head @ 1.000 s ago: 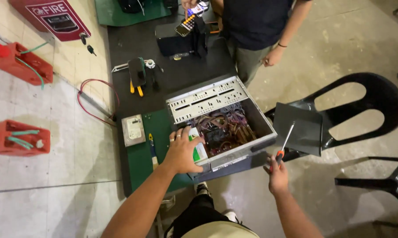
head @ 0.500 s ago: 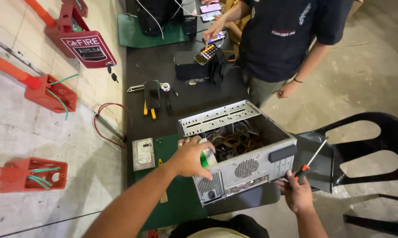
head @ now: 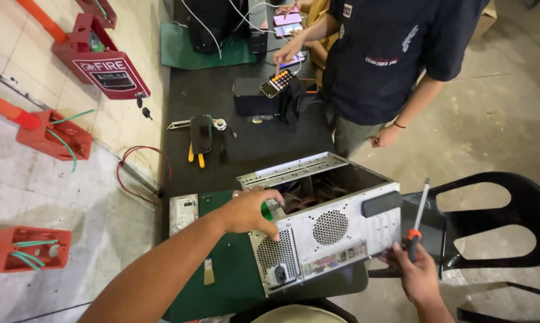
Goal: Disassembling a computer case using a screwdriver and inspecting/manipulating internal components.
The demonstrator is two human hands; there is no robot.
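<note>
Right hand (head: 418, 276): closed around a screwdriver (head: 418, 220) with an orange-and-black handle, shaft pointing up — the fingertips also touch the lower rear corner of the computer case (head: 329, 230). A loaded tool hand steadies poorly; the tip could swing into the rear panel.
Left hand (head: 250, 211): fingers curled over the top rear edge of the case, pressed onto bare sheet metal — a sharp edge could cut if the case shifts.
Computer case: open at the top, rear panel with its fan grilles facing the camera, sitting at the near edge of the black table (head: 234, 149), partly on a green mat (head: 234, 281). I judge it could tip off toward the person.
Black plastic chair (head: 509, 221): just beside the right hand, a snag for the elbow.
Pliers (head: 198, 140): farther back on the table, well apart.
Co-worker (head: 389, 60): standing at the far side, hand near a phone (head: 277, 82) — close enough to be bumped.
</note>
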